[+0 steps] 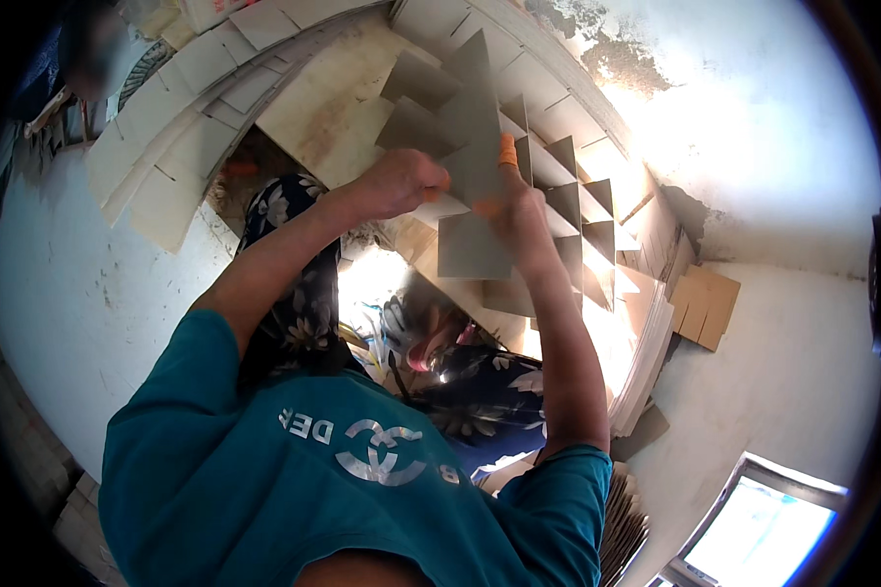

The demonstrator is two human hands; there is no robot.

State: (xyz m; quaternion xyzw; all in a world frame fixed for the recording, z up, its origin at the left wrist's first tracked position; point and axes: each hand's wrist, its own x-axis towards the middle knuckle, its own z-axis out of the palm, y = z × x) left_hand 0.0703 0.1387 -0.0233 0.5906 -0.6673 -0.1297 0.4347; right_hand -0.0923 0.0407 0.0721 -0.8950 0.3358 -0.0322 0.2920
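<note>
Both of our hands, left (398,183) and right (512,210), were closed on one grey slotted cardboard strip (474,191), held upright over the cardboard divider grid (558,196). We judged the grid partly assembled: many square cells already stood interlocked, while this strip was not yet seated. Flat cardboard sheets (181,127) lay stacked to the left.
</note>
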